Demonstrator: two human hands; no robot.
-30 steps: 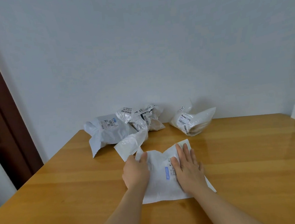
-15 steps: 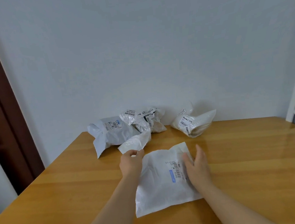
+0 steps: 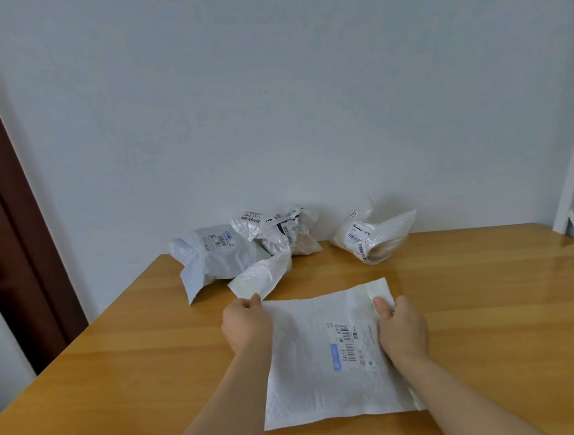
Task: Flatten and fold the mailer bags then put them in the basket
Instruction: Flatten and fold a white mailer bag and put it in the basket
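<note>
Pale blue-grey wall (image 3: 269, 98) stood behind a glossy orange wooden desk (image 3: 491, 304). Flat white crinkled plastic mailer bag (image 3: 324, 362) lay on the desk near the front edge, roughly square, printed label reading "501E M1 A218" with barcodes and a blue strip. Left hand (image 3: 246, 327) pinched its far left corner; right hand (image 3: 402, 328) pinched its far right corner, thumb on top. Further back, by the wall: grey crumpled plastic mailer (image 3: 213, 257), white crumpled mailer with barcode stickers (image 3: 276, 235), one tag reading "78-5-3513", and well apart a translucent white stuffed mailer (image 3: 376, 234); contents unclear.
</note>
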